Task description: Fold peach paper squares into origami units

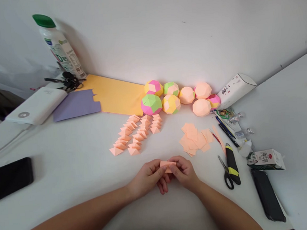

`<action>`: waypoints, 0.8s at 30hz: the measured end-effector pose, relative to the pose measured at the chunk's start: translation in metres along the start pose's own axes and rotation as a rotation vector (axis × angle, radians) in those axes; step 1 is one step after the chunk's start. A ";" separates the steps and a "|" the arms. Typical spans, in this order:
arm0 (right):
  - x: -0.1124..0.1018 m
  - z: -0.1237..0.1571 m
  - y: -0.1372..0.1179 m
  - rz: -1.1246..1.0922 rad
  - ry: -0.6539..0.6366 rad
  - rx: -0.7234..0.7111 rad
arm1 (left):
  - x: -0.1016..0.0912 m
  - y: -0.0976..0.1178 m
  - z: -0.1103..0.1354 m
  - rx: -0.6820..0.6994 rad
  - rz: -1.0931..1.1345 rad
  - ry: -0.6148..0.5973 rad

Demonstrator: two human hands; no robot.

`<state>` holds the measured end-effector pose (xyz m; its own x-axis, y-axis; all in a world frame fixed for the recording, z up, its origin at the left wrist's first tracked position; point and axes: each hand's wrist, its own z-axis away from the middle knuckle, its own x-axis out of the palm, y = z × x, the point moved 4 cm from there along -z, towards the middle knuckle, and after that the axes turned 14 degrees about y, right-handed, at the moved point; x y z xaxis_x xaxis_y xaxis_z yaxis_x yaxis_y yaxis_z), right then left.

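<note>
Near the front edge of the white table (73,146), the left hand (147,176) and right hand (186,172), both loosely curled, pinched a small peach paper rectangle (168,163), apparently folded.

A green-capped bottle (63,49) stands by the wall (149,30), keys (71,79) at its foot. Near the keys lies a white box (42,100); a dark phone (11,179) lies at the far left. On the right, a milk carton (264,159) sits just beside a black case (268,195).

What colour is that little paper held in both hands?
The little paper is peach, a pale orange; it shows best in the head view.
</note>
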<state>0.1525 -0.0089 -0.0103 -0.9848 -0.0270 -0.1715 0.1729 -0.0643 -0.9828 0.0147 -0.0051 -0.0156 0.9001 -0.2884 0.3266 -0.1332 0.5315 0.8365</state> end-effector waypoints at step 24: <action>0.008 -0.001 -0.010 -0.029 -0.181 -0.076 | -0.003 -0.004 0.007 0.526 -0.516 -0.025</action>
<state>0.1426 -0.0073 -0.0018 -0.9693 -0.2054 -0.1351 0.1365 0.0075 -0.9906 0.0102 -0.0119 -0.0171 0.8931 -0.4201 -0.1610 0.1176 -0.1274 0.9849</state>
